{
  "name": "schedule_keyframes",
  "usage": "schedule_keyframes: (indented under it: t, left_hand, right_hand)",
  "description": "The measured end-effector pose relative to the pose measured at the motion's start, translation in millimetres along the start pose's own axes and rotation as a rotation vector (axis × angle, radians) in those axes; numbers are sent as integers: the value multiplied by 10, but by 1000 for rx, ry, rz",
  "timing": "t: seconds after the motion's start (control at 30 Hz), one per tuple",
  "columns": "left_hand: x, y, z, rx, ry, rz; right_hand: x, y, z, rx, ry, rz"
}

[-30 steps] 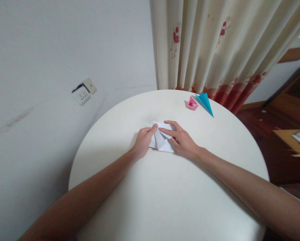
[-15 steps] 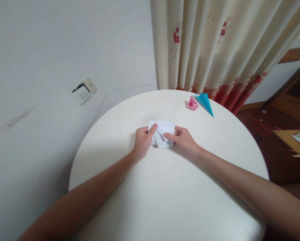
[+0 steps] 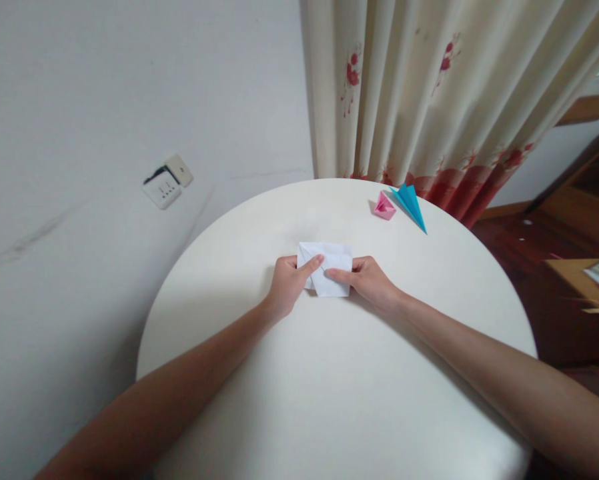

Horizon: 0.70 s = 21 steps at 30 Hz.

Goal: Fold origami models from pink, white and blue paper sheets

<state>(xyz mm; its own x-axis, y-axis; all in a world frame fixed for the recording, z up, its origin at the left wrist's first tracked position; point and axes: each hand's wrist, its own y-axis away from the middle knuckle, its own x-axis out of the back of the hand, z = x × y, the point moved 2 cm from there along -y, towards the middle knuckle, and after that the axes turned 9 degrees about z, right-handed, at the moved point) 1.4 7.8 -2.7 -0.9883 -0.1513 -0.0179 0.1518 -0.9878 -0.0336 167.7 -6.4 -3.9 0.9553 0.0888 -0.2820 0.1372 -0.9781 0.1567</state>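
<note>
A folded sheet of white paper (image 3: 335,285) is between my two hands, low over the white round table (image 3: 329,387). My left hand (image 3: 290,283) grips its left side, with the thumb lying on the upper face across a diagonal fold. On the right side, my right hand (image 3: 369,280) pinches the paper, thumb on top and pointing left. The fingers of both hands are mostly hidden under or behind the sheet. The paper's flaps lie flat, one over another.
Near the table's far right edge lie a pink folded-paper piece (image 3: 384,207) and a blue paper plane (image 3: 410,205). A wall with a socket plate (image 3: 162,189) borders the left. Behind the table hangs a cream curtain (image 3: 394,93). At right is a wooden surface (image 3: 574,277).
The raised flap in the middle of the white paper now lies flat. My left thumb has slid right and slightly down over it. The right hand has barely moved.
</note>
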Motion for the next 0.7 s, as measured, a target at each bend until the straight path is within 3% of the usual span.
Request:
schedule_keyframes:
  t: [0.5,0.7]
  left_hand:
    - [-34,37,31,68,-1,-53]
    - [15,-50,81,84,112,-66]
  right_hand:
    - [3,8,14,18,86,8]
    - [18,22,15,-16,90,-6]
